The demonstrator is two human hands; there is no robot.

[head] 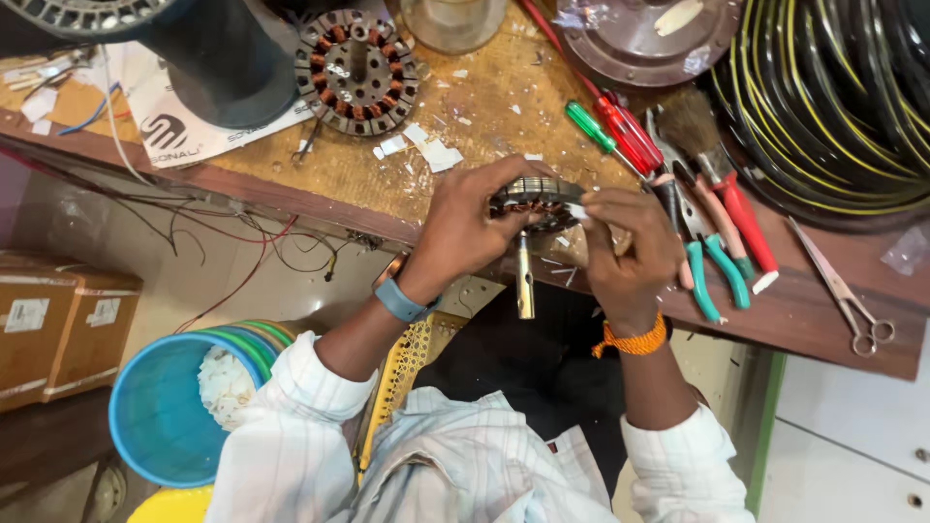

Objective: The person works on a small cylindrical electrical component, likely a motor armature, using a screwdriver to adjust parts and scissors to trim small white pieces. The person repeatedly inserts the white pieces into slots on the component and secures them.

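Holding a wound motor stator (536, 199) over the workbench (465, 126) edge, my left hand (463, 225) wraps it closed; my right hand (628, 247) pinches its rim. Screwdrivers (620, 131), pliers (712, 261) and scissors (845, 291) crowd the right.

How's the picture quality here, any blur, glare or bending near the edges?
Head view: even, soft light with faint shadows; the left hand and right hand holding the stator look slightly soft; mild sheen on the wire coil; the workbench edge bows slightly, suggesting wide-lens distortion.
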